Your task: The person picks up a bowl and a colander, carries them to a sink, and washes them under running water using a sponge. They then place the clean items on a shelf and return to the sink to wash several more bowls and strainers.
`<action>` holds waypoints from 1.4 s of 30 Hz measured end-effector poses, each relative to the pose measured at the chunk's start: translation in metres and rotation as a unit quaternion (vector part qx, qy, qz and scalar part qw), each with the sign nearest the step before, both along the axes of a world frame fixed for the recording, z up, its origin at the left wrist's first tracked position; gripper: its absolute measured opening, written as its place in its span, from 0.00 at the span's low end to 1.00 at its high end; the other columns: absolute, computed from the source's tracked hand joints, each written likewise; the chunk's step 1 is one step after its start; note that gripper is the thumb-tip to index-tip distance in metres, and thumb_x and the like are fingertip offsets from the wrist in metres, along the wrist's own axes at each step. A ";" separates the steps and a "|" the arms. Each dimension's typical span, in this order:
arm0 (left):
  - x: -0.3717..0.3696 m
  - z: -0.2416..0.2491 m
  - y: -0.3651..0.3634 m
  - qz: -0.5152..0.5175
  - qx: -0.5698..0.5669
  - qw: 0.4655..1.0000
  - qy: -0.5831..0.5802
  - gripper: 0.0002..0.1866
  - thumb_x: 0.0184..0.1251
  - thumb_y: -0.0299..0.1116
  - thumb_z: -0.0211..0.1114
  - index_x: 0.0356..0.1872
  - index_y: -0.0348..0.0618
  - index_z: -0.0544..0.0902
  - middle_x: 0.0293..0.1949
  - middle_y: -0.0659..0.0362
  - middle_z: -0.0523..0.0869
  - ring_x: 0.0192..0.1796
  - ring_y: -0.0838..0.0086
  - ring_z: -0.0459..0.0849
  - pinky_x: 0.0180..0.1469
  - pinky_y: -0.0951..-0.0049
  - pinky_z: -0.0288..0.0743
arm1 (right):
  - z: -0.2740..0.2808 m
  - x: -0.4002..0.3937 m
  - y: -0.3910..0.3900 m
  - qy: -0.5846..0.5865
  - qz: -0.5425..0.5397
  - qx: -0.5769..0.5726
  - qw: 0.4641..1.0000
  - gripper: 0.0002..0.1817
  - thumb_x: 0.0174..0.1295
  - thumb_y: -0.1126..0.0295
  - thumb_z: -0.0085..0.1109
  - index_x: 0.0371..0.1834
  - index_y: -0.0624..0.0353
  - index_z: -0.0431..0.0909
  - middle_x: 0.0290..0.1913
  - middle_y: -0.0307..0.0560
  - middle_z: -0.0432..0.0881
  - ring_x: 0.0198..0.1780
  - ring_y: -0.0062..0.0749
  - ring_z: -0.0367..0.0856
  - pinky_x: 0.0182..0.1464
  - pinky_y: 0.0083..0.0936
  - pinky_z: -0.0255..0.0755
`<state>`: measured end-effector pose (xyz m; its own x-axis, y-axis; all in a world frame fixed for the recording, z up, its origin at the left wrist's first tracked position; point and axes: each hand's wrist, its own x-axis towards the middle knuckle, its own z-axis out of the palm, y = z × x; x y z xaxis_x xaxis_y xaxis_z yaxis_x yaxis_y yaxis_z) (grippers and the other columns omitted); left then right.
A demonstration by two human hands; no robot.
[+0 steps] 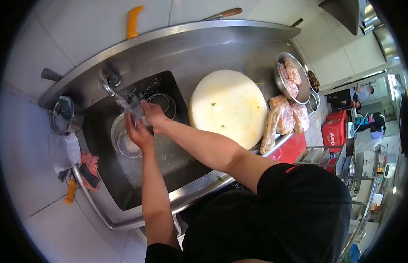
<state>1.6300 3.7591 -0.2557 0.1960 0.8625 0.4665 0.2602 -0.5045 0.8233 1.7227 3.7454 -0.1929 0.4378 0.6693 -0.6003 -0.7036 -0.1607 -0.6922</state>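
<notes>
Water runs from the faucet (pixel 109 89) over both my hands, which meet above the sink (pixel 109 184). My left hand (pixel 139 135) has its fingers stretched up into the stream, and its palm faces the other hand. Close against it, my right hand (pixel 155 115) has curled fingers. A pale, blurred patch of splashing water lies between them, so I cannot tell what the right hand holds. Below the hands, a metal bowl (pixel 115 136) stands in the sink with a smaller round vessel (pixel 128 144) in it. A wire ring (pixel 171 103) lies behind the right hand.
A thick round cutting board (pixel 228 109) with green scraps lies right of the sink. Beyond it are raw meat pieces (pixel 280 117) and a steel bowl (pixel 279 83) of meat. A pink cloth (pixel 90 163) hangs at the left edge. A person (pixel 364 93) is far off.
</notes>
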 end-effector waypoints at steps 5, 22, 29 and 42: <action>-0.011 -0.012 0.004 -0.088 -0.355 0.895 -0.255 0.26 0.82 0.43 0.53 0.69 0.33 0.74 0.68 0.50 0.77 0.68 0.61 0.77 0.70 0.63 0.68 | -0.002 0.013 -0.023 -0.192 0.090 -0.087 0.973 0.26 0.77 0.48 0.51 0.47 0.64 0.84 0.37 0.46 0.85 0.38 0.28 0.80 0.41 0.31 0.76; -0.006 -0.009 -0.025 -0.023 0.009 0.999 -0.038 0.19 0.76 0.41 0.62 0.52 0.32 0.81 0.74 0.41 0.68 0.75 0.48 0.68 0.74 0.50 0.64 | 0.028 0.016 -0.001 -0.260 0.185 -0.121 0.940 0.21 0.70 0.56 0.58 0.31 0.64 0.86 0.36 0.53 0.88 0.40 0.38 0.88 0.42 0.38 0.82; -0.064 -0.006 0.014 -0.114 -0.499 0.827 -0.234 0.47 0.73 0.64 0.60 0.80 0.42 0.57 0.80 0.51 0.59 0.79 0.58 0.60 0.77 0.54 0.57 | 0.033 0.032 -0.005 -0.316 0.305 -0.057 0.896 0.29 0.66 0.48 0.65 0.42 0.71 0.86 0.41 0.65 0.87 0.42 0.53 0.89 0.43 0.43 0.83; -0.072 -0.050 0.021 -0.196 -0.520 0.741 -0.376 0.29 0.68 0.38 0.66 0.69 0.44 0.71 0.64 0.49 0.77 0.66 0.56 0.78 0.66 0.52 0.77 | 0.012 -0.005 -0.019 -0.858 0.268 0.200 0.390 0.19 0.65 0.53 0.57 0.55 0.44 0.84 0.63 0.49 0.80 0.68 0.51 0.74 0.71 0.52 0.64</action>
<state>1.5580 3.7798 -0.3058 0.5483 0.7779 -0.3069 -0.4684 0.5897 0.6579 1.7179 3.7264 -0.1812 -0.3023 0.8304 0.4680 0.9105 0.3968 -0.1160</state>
